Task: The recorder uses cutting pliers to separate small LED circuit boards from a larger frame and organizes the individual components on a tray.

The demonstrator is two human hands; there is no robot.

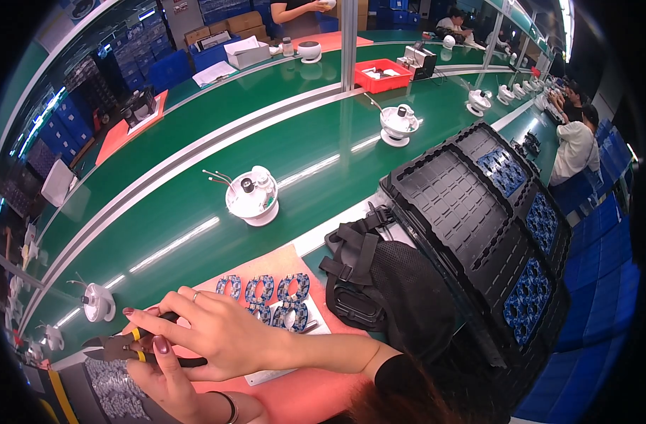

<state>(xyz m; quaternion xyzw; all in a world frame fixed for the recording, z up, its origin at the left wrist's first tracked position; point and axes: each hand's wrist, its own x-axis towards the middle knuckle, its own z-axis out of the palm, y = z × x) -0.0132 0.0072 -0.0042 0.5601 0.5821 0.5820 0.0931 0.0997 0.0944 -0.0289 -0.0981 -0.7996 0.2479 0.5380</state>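
Observation:
My right hand [220, 328] is closed round pliers [128, 345] with black and yellow handles. Their dark jaws point left, over the near end of the bench. Just below is my left hand [171, 389], a dark band at its wrist, thumb raised beside the handles and apart from the fingers. Nothing shows in it, though some of its fingers are hidden. Ring-shaped blue circuit boards [259, 288], several in rows, lie partly on a white plate [316, 323] over an orange mat [287, 258], beyond my right hand. Beneath the pliers sits a heap of small greyish parts [114, 389].
A green conveyor [174, 212] carries white round housings [253, 198] with wires. At right, a black bag [400, 283] lies against stacked black trays [450, 198] holding blue boards [528, 300]. A red bin [383, 75] stands beyond a metal post [348, 42]. Other people work farther off.

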